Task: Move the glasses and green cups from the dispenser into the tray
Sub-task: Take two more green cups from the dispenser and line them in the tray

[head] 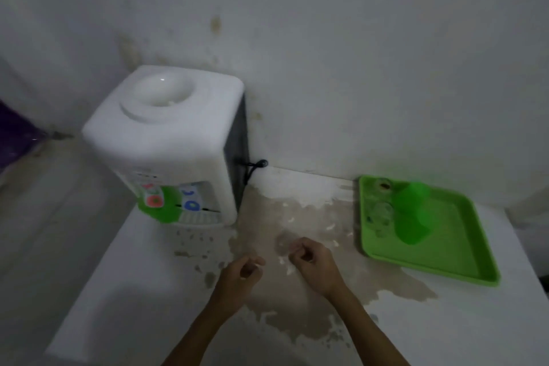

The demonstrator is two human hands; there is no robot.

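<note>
One white water dispenser [166,140] stands up and to the left of the hands, with one green cup [162,204] at its taps. One green tray [445,250] lies to the right of the right hand, holding two green cups, one upright [411,195] and one nearer the hands [411,229], with blurred clear glasses [383,211] beside them; their count cannot be told. The left hand [242,273] and right hand [310,257] hover close together over the stained table [297,315], both loosely curled. The right hand seems to touch a faint clear glass [283,242]; whether it grips it cannot be told.
</note>
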